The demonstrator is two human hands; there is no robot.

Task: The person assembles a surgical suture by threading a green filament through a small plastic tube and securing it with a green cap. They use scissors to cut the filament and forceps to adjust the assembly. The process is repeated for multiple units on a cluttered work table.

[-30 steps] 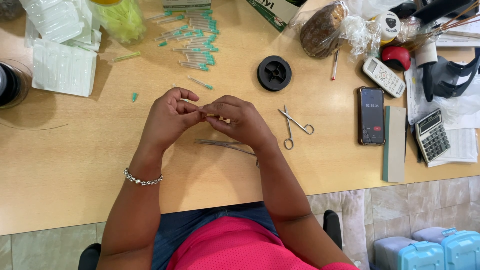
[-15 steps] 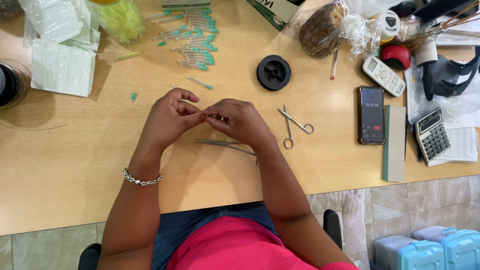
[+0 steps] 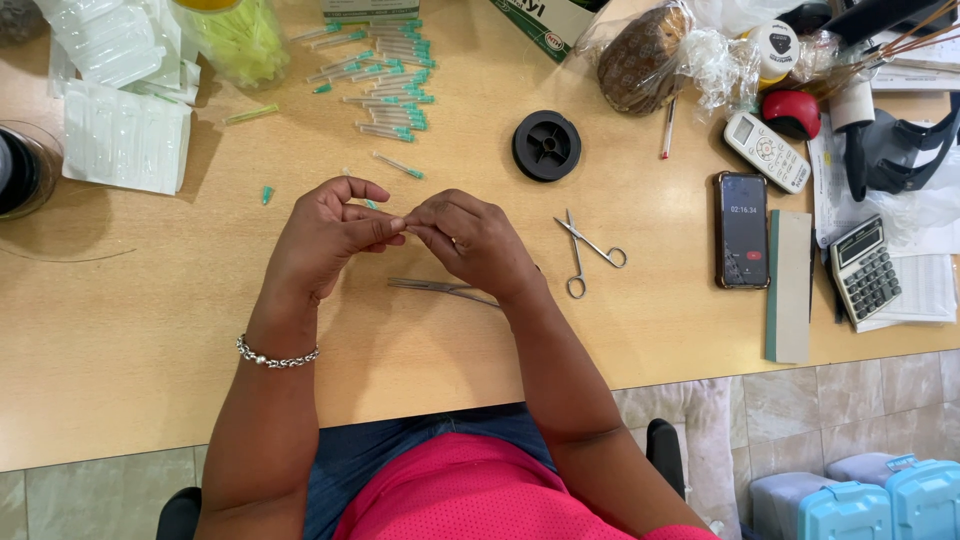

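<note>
So, far left on the tabletop (image 3: 130, 330) a dark jar (image 3: 20, 170) is cut off by the frame edge, with clear blister packs (image 3: 120, 135) stacked just beside it and a tub of yellow-green bits (image 3: 235, 40) above. A scatter of green-capped needles (image 3: 385, 75) is spread near the top middle, and one loose green cap (image 3: 267, 194) is left on its own.

Then the left hand (image 3: 325, 235) and right hand (image 3: 475, 240) are brought together fingertip to fingertip, both pinched shut on something tiny, probably a needle or fine thread. What's actually held can't be made out; it's hidden between the fingertips. The step looks like threading or fitting a small part by feel, so a steady, very fine alignment would be called for next.

Tweezers (image 3: 440, 290) are lying just under the right hand, partly covered by it. Further right: a black spool (image 3: 546, 145), scissors (image 3: 590, 250), a phone (image 3: 742, 230), a remote (image 3: 765, 150) and a calculator (image 3: 865, 270). The top right clutter is cropped and hard to read.
</note>
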